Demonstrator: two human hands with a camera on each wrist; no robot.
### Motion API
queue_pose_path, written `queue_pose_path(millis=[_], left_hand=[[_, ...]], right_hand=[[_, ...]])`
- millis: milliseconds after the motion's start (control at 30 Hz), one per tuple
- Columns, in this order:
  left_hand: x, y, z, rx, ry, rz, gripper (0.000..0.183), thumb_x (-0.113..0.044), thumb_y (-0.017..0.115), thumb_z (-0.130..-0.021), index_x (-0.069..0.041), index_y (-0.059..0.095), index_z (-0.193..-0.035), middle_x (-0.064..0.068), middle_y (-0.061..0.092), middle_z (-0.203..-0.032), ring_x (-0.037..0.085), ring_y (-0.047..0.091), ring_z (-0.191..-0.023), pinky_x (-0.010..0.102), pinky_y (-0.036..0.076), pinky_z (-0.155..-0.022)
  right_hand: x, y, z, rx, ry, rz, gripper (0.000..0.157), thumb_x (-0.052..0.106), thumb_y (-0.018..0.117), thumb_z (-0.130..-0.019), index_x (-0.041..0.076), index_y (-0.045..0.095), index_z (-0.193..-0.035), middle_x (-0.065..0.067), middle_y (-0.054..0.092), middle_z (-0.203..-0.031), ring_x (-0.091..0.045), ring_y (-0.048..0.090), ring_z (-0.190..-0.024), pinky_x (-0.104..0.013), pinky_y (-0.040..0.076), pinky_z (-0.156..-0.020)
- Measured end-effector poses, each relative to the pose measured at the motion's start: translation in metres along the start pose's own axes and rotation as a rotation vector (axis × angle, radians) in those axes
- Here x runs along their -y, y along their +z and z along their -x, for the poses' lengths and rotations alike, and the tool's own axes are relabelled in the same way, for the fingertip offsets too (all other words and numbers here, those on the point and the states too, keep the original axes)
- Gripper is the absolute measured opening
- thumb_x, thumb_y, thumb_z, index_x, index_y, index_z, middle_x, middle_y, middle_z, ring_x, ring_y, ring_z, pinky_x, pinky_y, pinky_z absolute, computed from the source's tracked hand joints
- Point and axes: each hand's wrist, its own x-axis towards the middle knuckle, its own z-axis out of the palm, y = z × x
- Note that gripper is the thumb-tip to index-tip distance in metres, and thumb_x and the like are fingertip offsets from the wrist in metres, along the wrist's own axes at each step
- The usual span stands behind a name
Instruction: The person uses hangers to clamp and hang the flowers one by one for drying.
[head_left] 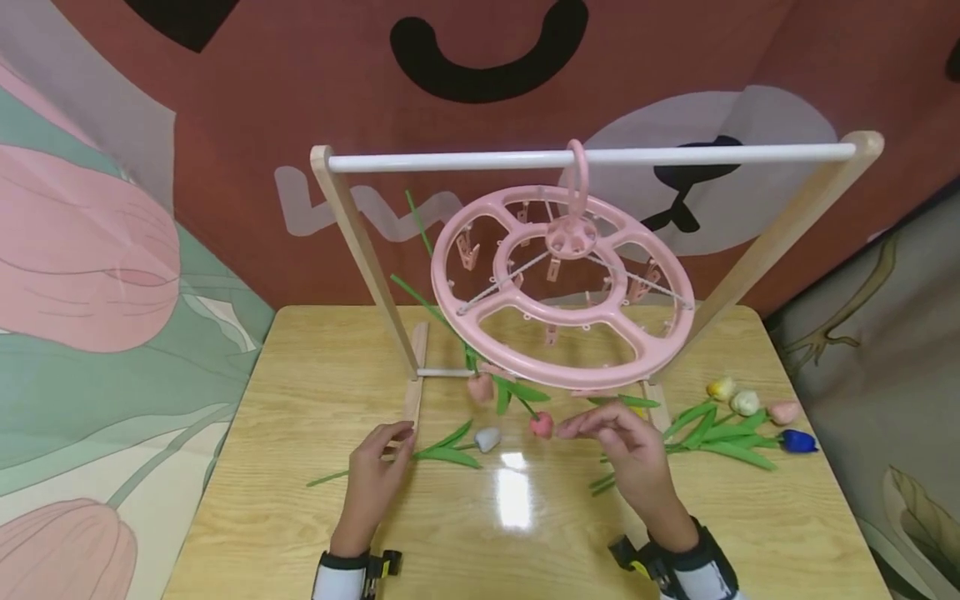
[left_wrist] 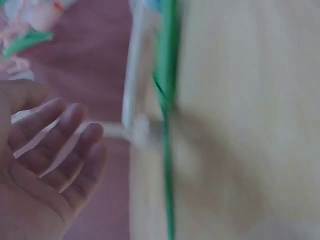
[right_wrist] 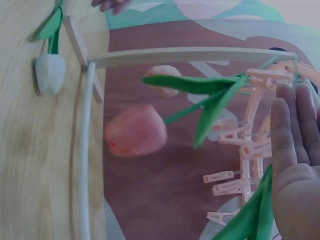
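My left hand [head_left: 378,471] hovers by the stem of a white artificial tulip [head_left: 487,439] lying on the table. In the left wrist view its fingers [left_wrist: 70,130] are loosely bent, apart from the green stem [left_wrist: 169,165]. My right hand [head_left: 633,458] is raised under the front rim of a round pink clip hanger [head_left: 566,375], fingers extended, holding nothing. Near its fingertips a pink tulip [head_left: 542,425] hangs head down from the hanger. A paler pink tulip [head_left: 481,387] hangs left of it. Pink clips [right_wrist: 232,187] dangle from the ring in the right wrist view.
The hanger hooks over the white rod [head_left: 457,161] of a wooden stand [head_left: 367,250]. Several tulips, including a blue one [head_left: 797,442] and a white one [head_left: 746,403], lie on the table [head_left: 300,367] at the right. A patterned cloth [head_left: 247,167] covers the wall behind.
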Motion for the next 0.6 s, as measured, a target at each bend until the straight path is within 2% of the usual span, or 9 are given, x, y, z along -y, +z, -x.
queue_pose_path(millis=[167, 267, 367, 467, 533, 600], left_hand=[[0.023, -0.013, 0.014, 0.065, -0.105, -0.204, 0.032, -0.007, 0.078, -0.091, -0.003, 0.072, -0.122, 0.012, 0.074, -0.115, 0.03, 0.07, -0.107, 0.049, 0.061, -0.087], [0.032, -0.016, 0.019, 0.103, -0.128, -0.276, 0.035, -0.006, 0.08, -0.088, -0.002, 0.072, -0.122, 0.015, 0.072, -0.117, 0.034, 0.067, -0.111, 0.051, 0.059, -0.092], [0.038, -0.018, 0.022, 0.119, -0.095, -0.341, 0.035, -0.003, 0.082, -0.085, 0.0, 0.073, -0.119, 0.016, 0.071, -0.116, 0.036, 0.064, -0.11, 0.052, 0.059, -0.091], [0.041, -0.02, 0.024, 0.11, -0.033, -0.409, 0.029, 0.002, 0.082, -0.083, 0.0, 0.075, -0.11, 0.016, 0.07, -0.111, 0.035, 0.063, -0.104, 0.05, 0.059, -0.085], [0.042, -0.021, 0.024, 0.103, -0.003, -0.459, 0.024, 0.005, 0.083, -0.081, -0.001, 0.075, -0.104, 0.016, 0.069, -0.107, 0.035, 0.062, -0.1, 0.049, 0.058, -0.08], [0.043, -0.022, 0.023, 0.114, 0.011, -0.51, 0.021, 0.006, 0.083, -0.08, -0.002, 0.075, -0.098, 0.016, 0.067, -0.104, 0.034, 0.061, -0.098, 0.047, 0.056, -0.076]], right_hand=[[-0.008, 0.009, 0.002, 0.081, -0.016, 0.009, 0.022, -0.011, 0.039, -0.106, -0.022, 0.057, -0.111, -0.022, 0.073, -0.121, -0.027, 0.071, -0.117, -0.035, 0.06, -0.099], [-0.009, 0.014, 0.003, 0.117, -0.004, 0.088, 0.022, -0.015, 0.044, -0.101, -0.018, 0.061, -0.116, -0.022, 0.072, -0.122, -0.024, 0.068, -0.123, -0.032, 0.058, -0.102], [-0.01, 0.018, 0.004, 0.177, -0.019, 0.28, 0.025, -0.01, 0.054, -0.1, -0.01, 0.064, -0.122, -0.02, 0.072, -0.122, -0.021, 0.067, -0.124, -0.028, 0.053, -0.107], [-0.012, 0.023, 0.004, 0.248, -0.057, 0.492, 0.024, 0.005, 0.06, -0.102, -0.003, 0.066, -0.124, -0.018, 0.073, -0.121, -0.023, 0.07, -0.118, -0.023, 0.051, -0.109], [-0.013, 0.026, 0.004, 0.311, -0.067, 0.602, 0.029, 0.014, 0.061, -0.104, 0.0, 0.066, -0.128, -0.016, 0.073, -0.125, -0.026, 0.071, -0.116, -0.023, 0.05, -0.109], [-0.015, 0.03, 0.005, 0.381, -0.043, 0.683, 0.032, 0.019, 0.06, -0.104, 0.004, 0.065, -0.132, -0.013, 0.071, -0.13, -0.027, 0.069, -0.119, -0.026, 0.052, -0.109]])
